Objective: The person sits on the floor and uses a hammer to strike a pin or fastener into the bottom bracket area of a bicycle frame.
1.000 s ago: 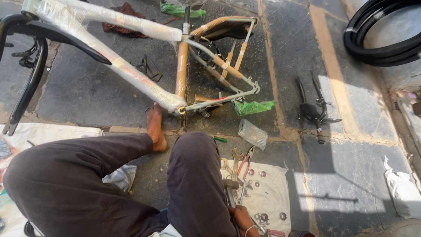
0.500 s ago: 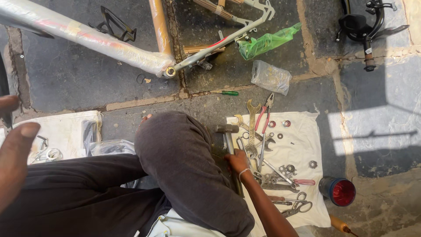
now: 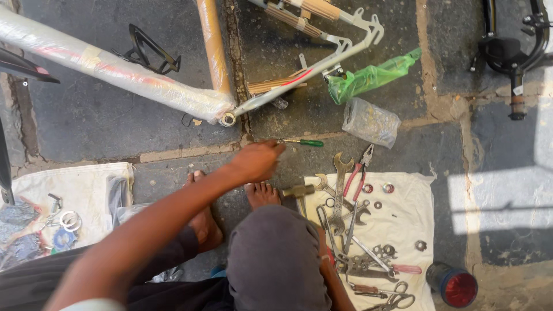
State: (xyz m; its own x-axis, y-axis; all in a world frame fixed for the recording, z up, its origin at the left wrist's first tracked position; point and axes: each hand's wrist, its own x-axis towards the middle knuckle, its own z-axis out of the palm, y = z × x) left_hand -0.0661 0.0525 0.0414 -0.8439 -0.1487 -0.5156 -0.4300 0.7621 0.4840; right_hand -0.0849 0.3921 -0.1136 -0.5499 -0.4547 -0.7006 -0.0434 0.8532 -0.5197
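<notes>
The left hand (image 3: 256, 161) has swung in from the side and now reaches forward across the knee, fingers curled just short of the small green-handled screwdriver (image 3: 302, 142) lying on the stone floor (image 3: 103, 129) below the wrapped bike frame (image 3: 115, 72). It holds nothing yet. The right hand is hidden behind the knee beside the tool cloth (image 3: 403, 210); I cannot tell its state.

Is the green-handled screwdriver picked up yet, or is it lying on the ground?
Lying flat on the stone paving. The left hand reaches its tip end, but the screwdriver isn't lifted.
</notes>
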